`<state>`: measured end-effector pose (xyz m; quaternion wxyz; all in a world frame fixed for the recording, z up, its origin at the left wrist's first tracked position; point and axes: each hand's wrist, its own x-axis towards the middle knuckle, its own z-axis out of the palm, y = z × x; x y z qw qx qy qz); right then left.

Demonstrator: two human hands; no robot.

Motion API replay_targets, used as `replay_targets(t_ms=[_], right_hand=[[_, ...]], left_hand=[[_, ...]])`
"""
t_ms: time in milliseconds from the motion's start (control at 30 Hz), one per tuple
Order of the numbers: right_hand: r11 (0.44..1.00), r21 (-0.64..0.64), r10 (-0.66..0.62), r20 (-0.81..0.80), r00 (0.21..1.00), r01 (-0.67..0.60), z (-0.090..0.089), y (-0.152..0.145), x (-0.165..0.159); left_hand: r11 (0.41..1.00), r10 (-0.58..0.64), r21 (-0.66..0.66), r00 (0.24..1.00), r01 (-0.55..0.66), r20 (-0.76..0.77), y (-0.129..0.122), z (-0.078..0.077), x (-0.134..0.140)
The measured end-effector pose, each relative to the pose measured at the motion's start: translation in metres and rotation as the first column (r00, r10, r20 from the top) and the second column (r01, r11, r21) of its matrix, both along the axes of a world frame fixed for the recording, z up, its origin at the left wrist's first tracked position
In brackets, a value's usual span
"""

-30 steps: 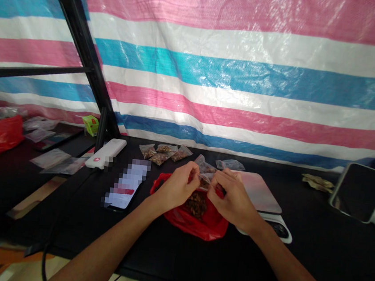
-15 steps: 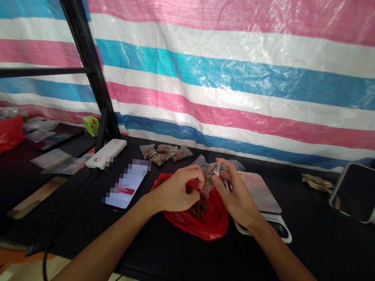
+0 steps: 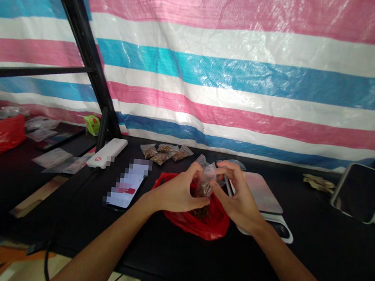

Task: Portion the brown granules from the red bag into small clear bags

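Both hands are closed round a small clear plastic bag (image 3: 208, 178) above an opened red plastic bag (image 3: 210, 230). My left hand (image 3: 180, 191) is on its left side, thumb at the lower end and fingers curled higher up. From the right, my right hand (image 3: 237, 197) pinches it with the thumb in front; some fingertips are hidden. Brown material shows low in the clear bag, though its kind is unclear. Brown dried pieces (image 3: 202, 212) lie in the red bag, partly hidden by my left hand. Several filled small bags (image 3: 162, 157) lie behind, to the left.
A kitchen scale (image 3: 259, 192) stands beside my right hand. Left of the red bag are a phone (image 3: 127, 185) and a white power bank (image 3: 107, 153). Flat clear bags (image 3: 54, 158) lie farther left. A dark-screened device (image 3: 360, 192) stands at far right.
My left hand has loosened its curled pinch and stretched its thumb to the clear bag's lower end. The clear bag now stands more upright. My right hand has barely moved.
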<state>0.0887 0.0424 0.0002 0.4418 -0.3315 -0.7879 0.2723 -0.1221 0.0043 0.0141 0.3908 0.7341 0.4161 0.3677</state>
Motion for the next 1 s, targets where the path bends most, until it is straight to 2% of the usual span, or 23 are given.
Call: replay_targets(t_ms=[133,333,400,500,567,633,733,833,900,1000], right_hand=[[1.000,0.015,0.019,-0.046,0.999,-0.018,0.004,-0.002,0.000],[0.991,0.116,-0.061,-0.029,0.998,0.064,0.004,0.001,0.004],[0.978,0.157,-0.143,0.013,0.990,0.139,0.004,0.004,0.006],[0.945,0.230,-0.256,0.087,0.963,0.231,0.005,0.007,0.007],[0.928,0.268,-0.301,0.133,0.944,0.258,0.005,0.009,0.008],[0.915,0.290,-0.339,0.172,0.925,0.281,0.006,0.010,0.008],[0.893,0.312,-0.396,0.202,0.896,0.325,0.007,0.011,0.009],[0.880,0.334,-0.429,0.260,0.865,0.337,0.006,0.014,0.011],[0.889,0.350,-0.414,0.346,0.842,0.293,0.004,0.015,0.011],[0.908,0.377,-0.362,0.486,0.795,0.182,0.000,0.015,0.011]], left_hand=[[0.999,0.033,-0.001,0.999,-0.033,0.036,0.000,0.003,0.000],[0.999,0.042,-0.018,0.983,-0.040,0.177,0.008,-0.002,0.001],[0.995,0.100,-0.004,0.968,-0.101,0.230,0.014,-0.006,0.000],[0.954,0.278,0.040,0.928,-0.297,0.248,0.024,-0.010,-0.006],[0.897,0.414,0.092,0.894,-0.433,0.169,0.028,-0.012,-0.012],[0.848,0.501,0.181,0.865,-0.498,0.030,0.030,-0.014,-0.017],[0.837,0.524,0.288,0.833,-0.466,-0.177,0.031,-0.018,-0.023],[0.824,0.556,0.332,0.765,-0.459,-0.323,0.031,-0.021,-0.024],[0.810,0.577,0.365,0.734,-0.458,-0.359,0.030,-0.021,-0.023],[0.828,0.538,0.407,0.752,-0.387,-0.380,0.027,-0.019,-0.019]])
